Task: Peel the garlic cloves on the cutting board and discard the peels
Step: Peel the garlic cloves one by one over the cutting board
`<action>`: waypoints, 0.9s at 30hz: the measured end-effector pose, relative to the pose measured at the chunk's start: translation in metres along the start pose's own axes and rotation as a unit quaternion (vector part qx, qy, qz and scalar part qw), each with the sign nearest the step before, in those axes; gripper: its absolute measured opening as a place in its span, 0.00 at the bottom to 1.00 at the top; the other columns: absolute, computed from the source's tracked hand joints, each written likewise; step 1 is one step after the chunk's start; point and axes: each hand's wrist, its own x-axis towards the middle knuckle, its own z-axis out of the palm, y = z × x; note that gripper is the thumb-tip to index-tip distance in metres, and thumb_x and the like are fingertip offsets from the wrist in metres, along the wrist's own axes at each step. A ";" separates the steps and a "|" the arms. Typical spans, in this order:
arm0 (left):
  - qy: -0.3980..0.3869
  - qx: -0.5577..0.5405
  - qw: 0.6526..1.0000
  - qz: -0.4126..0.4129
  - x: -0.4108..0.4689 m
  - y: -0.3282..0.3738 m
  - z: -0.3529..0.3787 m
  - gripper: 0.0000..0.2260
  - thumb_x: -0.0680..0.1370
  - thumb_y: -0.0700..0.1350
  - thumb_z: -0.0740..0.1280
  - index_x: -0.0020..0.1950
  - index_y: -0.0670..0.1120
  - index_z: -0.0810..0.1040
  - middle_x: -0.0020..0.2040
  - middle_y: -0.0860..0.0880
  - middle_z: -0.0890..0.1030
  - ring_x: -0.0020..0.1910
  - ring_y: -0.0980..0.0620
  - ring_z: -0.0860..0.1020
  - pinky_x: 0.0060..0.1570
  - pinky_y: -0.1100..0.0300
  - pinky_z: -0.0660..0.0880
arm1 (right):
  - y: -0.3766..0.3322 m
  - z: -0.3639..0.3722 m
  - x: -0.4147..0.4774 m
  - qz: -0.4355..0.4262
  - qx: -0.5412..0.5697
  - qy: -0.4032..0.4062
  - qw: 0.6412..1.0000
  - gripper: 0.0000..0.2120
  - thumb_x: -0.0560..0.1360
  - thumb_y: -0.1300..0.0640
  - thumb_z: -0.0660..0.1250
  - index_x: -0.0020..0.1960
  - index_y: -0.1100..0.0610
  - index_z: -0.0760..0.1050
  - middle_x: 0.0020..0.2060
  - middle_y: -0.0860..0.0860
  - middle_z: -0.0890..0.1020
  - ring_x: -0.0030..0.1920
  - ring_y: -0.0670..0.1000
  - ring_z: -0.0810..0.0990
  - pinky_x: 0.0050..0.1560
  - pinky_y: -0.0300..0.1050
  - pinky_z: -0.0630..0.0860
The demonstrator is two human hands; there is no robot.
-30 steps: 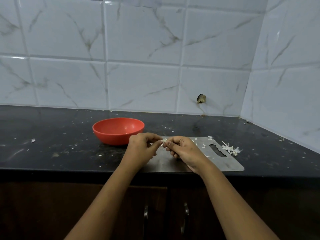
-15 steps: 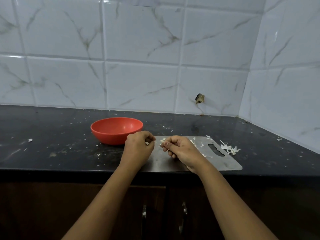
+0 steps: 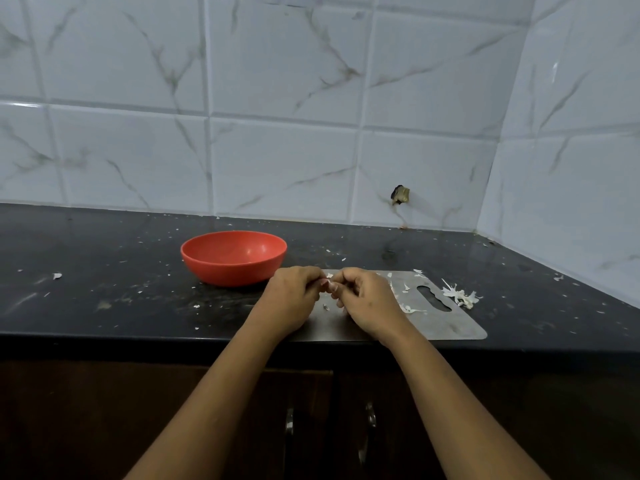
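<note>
Here, both hands meet above the left half of the cutting board (image 3: 450, 323), a flat grey metal sheet with a handle slot near its right end. It lies on the dark tabletop (image 3: 104, 299), along the front edge. The left hand (image 3: 291, 299) and the right hand (image 3: 369, 303) are both curled, knuckles up. Their fingertips come together on a garlic clove (image 3: 327, 283), a small pale thing pinched between them and mostly hidden by the fingers. How much skin it carries cannot be told.

A loose pile of white peels (image 3: 460, 296) lies just off the board's right edge, beside the slot. A few smaller scraps (image 3: 410, 309) lie on the board itself, right of the right hand. A red bowl (image 3: 233, 259) stands just left of and behind the board, close to the left hand. White flecks are scattered over the tabletop around the board. Below the board's front edge, 2 metal handles (image 3: 289, 422) show on the dark cabinet doors.
</note>
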 end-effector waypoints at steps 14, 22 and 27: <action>-0.065 -0.302 0.936 -0.169 0.000 0.000 -0.002 0.14 0.82 0.42 0.61 0.38 0.43 0.78 0.28 0.51 0.74 0.25 0.59 0.68 0.26 0.69 0.65 | -0.007 -0.002 -0.004 -0.042 0.011 0.030 0.999 0.05 0.76 0.63 0.69 0.42 0.57 0.81 0.36 0.52 0.84 0.34 0.44 0.81 0.40 0.38 0.79; 0.009 -0.174 0.979 -0.103 -0.002 0.004 0.002 0.07 0.81 0.43 0.62 0.48 0.44 0.79 0.35 0.52 0.79 0.26 0.59 0.73 0.29 0.69 0.70 | -0.006 -0.002 -0.006 -0.025 0.102 0.009 0.994 0.04 0.76 0.64 0.69 0.45 0.57 0.81 0.36 0.54 0.83 0.33 0.44 0.81 0.38 0.37 0.78; 0.056 -0.154 0.983 -0.083 -0.005 0.007 0.000 0.05 0.79 0.39 0.64 0.48 0.43 0.80 0.32 0.52 0.79 0.24 0.61 0.74 0.28 0.72 0.69 | -0.012 -0.004 -0.007 -0.027 0.085 -0.006 0.996 0.05 0.76 0.61 0.68 0.44 0.53 0.79 0.39 0.48 0.84 0.33 0.42 0.80 0.35 0.34 0.75</action>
